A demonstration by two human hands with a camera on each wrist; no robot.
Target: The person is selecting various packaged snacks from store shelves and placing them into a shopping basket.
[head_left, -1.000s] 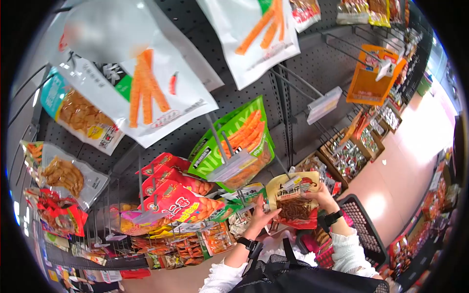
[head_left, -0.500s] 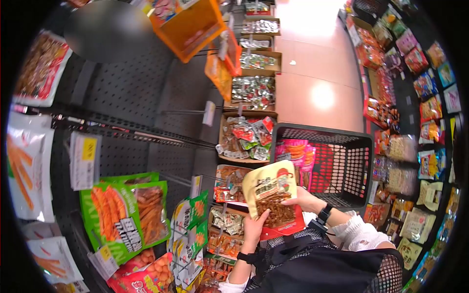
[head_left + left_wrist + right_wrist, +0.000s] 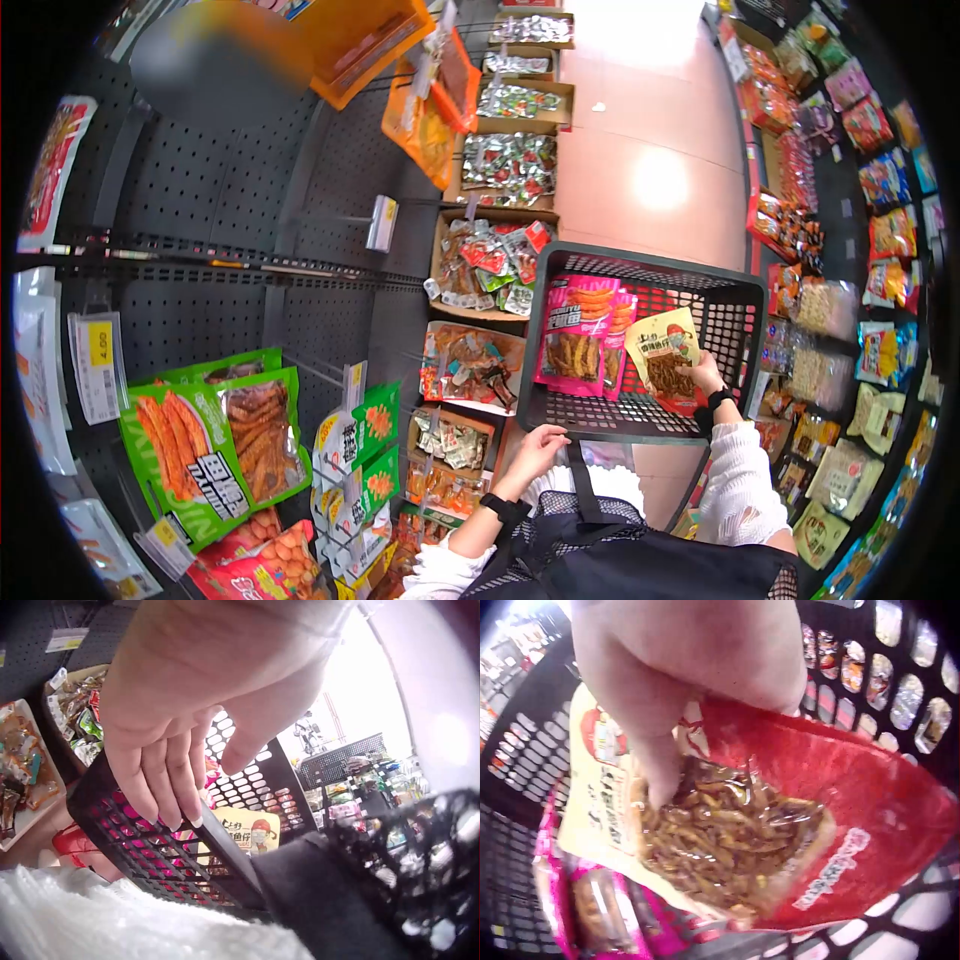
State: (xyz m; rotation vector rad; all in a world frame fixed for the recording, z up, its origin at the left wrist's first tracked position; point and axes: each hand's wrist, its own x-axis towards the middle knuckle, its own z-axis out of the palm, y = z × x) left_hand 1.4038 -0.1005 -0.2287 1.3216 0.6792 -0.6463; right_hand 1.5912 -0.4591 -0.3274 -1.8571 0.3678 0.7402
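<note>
My right hand [image 3: 706, 374] holds a cream-and-red bag of small dried fish [image 3: 662, 345] inside the black mesh shopping basket [image 3: 620, 436]. In the right wrist view the thumb lies across the front of the bag [image 3: 735, 832], beside its clear window of brown fish; the other fingers are hidden behind it. My left hand [image 3: 540, 452] is at the basket's near left corner, holding nothing. Its fingers [image 3: 178, 772] hang loosely over the rim in the left wrist view. Pink snack packets [image 3: 575, 340] lie at the basket's left side.
On the left, a dark pegboard rack [image 3: 200, 170] carries hooks, price tags and green snack bags [image 3: 215, 440]. Cardboard boxes of small packets [image 3: 508, 165] line its foot. A pinkish aisle floor [image 3: 655, 130] runs ahead, with stocked shelves [image 3: 885, 260] along the right.
The view has turned from the rack toward the aisle and basket. Both hands held the fish bag; the left has let go, and the right has carried it down into the basket.
</note>
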